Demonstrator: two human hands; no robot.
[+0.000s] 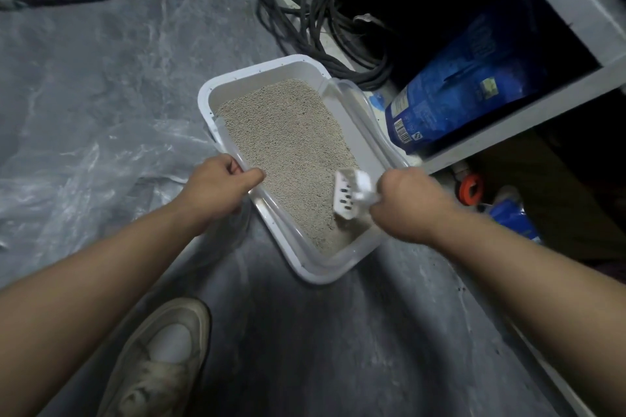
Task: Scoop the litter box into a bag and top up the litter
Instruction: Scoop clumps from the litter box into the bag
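Observation:
A white litter box (264, 69) sits on the dark floor, filled with pale beige litter (291, 149). My left hand (216, 184) grips the box's left rim, thumb over the edge. My right hand (406, 201) holds the handle of a white slotted scoop (349, 195), whose head rests in the litter near the front right corner. A clear plastic bag (95, 166) lies crumpled on the floor left of the box. A blue litter bag (454, 91) leans in a dark shelf opening to the right.
Black cables (305, 10) coil on the floor behind the box. A grey shelf frame (528, 118) borders the right side. An orange-red cap (472, 188) and another blue package (511, 217) lie at the right. My white shoe (159, 362) stands on the floor below.

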